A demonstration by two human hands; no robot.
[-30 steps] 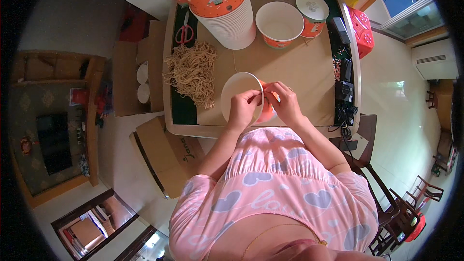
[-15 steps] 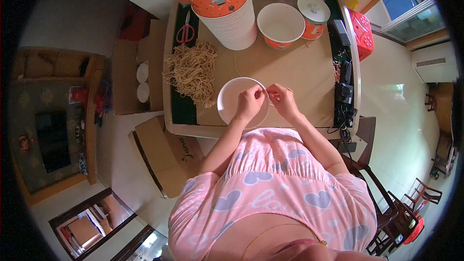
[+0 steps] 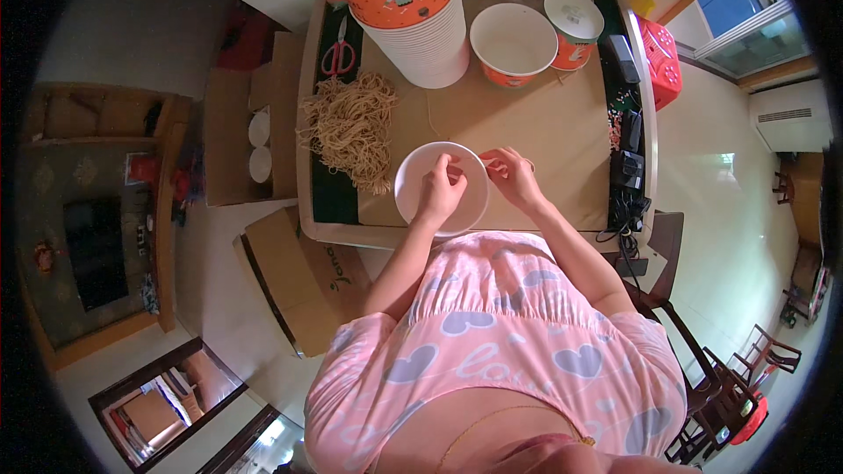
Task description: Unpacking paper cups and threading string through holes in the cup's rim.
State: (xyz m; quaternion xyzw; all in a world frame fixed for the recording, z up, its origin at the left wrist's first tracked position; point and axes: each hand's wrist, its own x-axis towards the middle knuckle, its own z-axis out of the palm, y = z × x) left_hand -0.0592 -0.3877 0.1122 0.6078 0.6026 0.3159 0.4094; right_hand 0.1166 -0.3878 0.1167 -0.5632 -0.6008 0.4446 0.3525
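Note:
A white paper bucket [image 3: 413, 202] stands at the table's near edge, its open mouth facing up. My left hand [image 3: 442, 191] reaches over and into the mouth, fingers curled together; whatever lies between them is too small to make out. At the right of the rim, my right hand [image 3: 515, 181] has thumb and fingers pinched together close to the bucket's wall. What those fingertips hold is hidden. Left of the bucket lies a heap of tan twine [image 3: 351, 132], and a thin single strand [image 3: 429, 114] lies on the brown board beyond.
A tall stack of orange-and-white paper buckets [image 3: 413, 35] rises at the back. Beside it stand an open bucket [image 3: 514, 39] and a smaller lidded tub [image 3: 572, 26]. Red-handled scissors [image 3: 338, 53] lie back left. Black adapters [image 3: 627, 168] and cables line the right edge.
My left hand has moved left and apart from the right hand, into the bucket's mouth. My right hand stays by the rim, its fingers shifted slightly. The bucket has hardly moved.

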